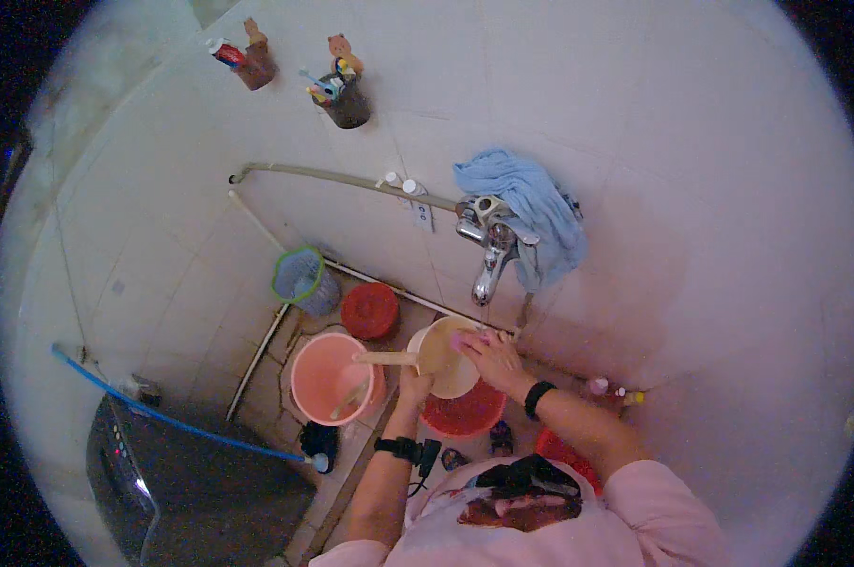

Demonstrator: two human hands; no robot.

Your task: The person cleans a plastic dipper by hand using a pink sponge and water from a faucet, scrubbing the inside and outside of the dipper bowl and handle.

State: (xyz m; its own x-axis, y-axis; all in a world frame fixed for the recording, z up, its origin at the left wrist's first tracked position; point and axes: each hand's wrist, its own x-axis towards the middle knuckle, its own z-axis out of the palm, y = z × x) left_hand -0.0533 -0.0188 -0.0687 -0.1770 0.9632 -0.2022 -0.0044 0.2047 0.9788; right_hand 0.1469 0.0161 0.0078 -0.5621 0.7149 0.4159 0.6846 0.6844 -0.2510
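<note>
A cream plastic water dipper (441,379) is tilted before me, its straight handle (388,358) pointing left over the rim of a pink bucket (321,361). My left hand (414,391) grips the dipper at its near left side, just below the handle. Inside the bowl, my right hand (496,360) presses a small pink sponge or cloth (464,340) near the far right rim; the fingers partly cover it. Directly under the dipper is a red basin (462,417), partly hidden by it. A pale object (349,400) lies inside the pink bucket.
A chrome faucet (489,266) juts from the wall above the dipper, with a blue towel (551,227) draped beside it. Left stand a green-rimmed bin (321,290), a red round container (370,312) and a dark washing machine (207,489) crossed by a blue hose (186,425). Small bottles (598,386) sit right.
</note>
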